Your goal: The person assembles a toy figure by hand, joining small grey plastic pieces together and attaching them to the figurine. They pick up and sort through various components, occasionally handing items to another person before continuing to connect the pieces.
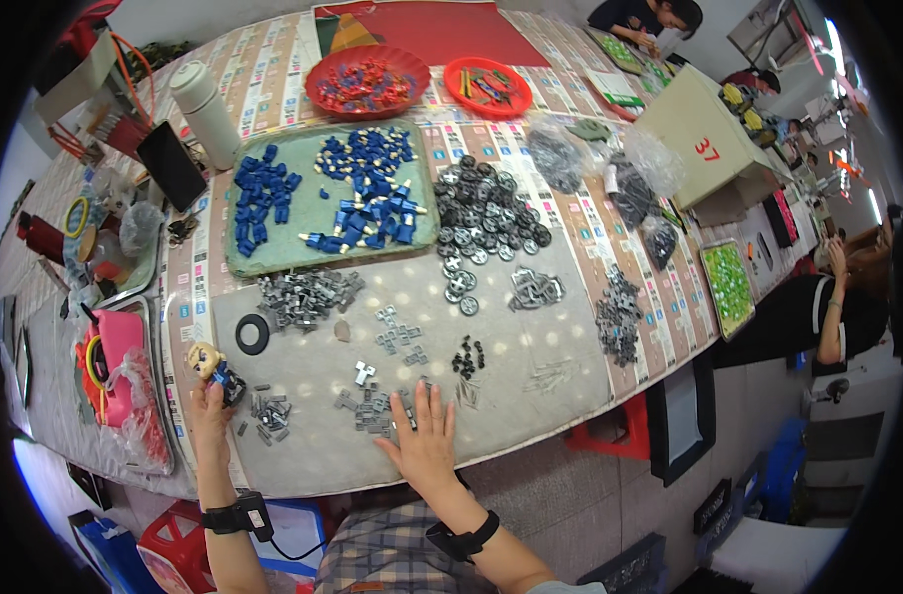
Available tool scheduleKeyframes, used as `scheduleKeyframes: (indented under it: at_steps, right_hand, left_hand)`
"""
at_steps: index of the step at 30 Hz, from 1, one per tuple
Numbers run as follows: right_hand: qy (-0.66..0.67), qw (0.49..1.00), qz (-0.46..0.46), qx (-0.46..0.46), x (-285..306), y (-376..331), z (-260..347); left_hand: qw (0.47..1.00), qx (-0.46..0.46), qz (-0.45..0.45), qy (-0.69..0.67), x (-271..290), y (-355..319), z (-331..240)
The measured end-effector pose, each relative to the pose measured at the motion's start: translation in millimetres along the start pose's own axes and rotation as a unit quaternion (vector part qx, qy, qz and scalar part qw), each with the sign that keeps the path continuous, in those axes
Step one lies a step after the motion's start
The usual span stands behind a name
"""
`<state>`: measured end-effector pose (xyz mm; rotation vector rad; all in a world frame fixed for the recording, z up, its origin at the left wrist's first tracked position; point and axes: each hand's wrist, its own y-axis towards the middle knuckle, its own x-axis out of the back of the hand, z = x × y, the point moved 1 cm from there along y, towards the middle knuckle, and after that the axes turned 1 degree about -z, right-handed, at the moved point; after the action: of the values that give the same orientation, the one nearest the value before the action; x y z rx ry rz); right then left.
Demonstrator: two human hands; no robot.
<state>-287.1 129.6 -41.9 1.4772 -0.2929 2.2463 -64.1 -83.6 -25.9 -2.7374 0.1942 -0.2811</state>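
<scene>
At the table's left front, my left hand (211, 408) grips a small toy figurine (212, 366) with a light-coloured head and dark body. My right hand (427, 434) rests nearly flat, fingers spread, at the right edge of a pile of small grey plastic pieces (365, 408). Between my hands lies another heap of grey bits (269, 416). A pale cross-shaped piece (364, 372) sits just beyond the pile by my right hand. Farther off are grey T-shaped parts (398, 332), little black parts (468, 356) and thin pins (552, 376).
A green tray (236, 262) holds blue parts. Right of it are black wheels (481, 213). A black ring (252, 335), a white bottle (206, 114), a red bowl (318, 104) and a beige box (689, 148) stand around. A pink container (123, 346) is at left. Other people sit beyond.
</scene>
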Motion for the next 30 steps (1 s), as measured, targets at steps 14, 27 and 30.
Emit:
scheduleKeyframes:
  at_steps: [14, 27, 30]
  right_hand:
    - [-0.040, 0.998, 0.046, 0.003, 12.9, 14.8, 18.5]
    - [0.065, 0.997, -0.022, 0.035, 16.5, 164.3, 32.4]
    - [0.029, 0.999, -0.015, 0.011, 2.4, 177.7, 37.3]
  left_hand:
    - [0.999, 0.029, -0.010, -0.014, -0.7, -0.2, 0.6]
    - [1.000, -0.012, -0.005, -0.023, 13.4, 0.2, 3.3]
    - [0.999, -0.017, -0.002, -0.038, 20.0, 2.4, 9.9]
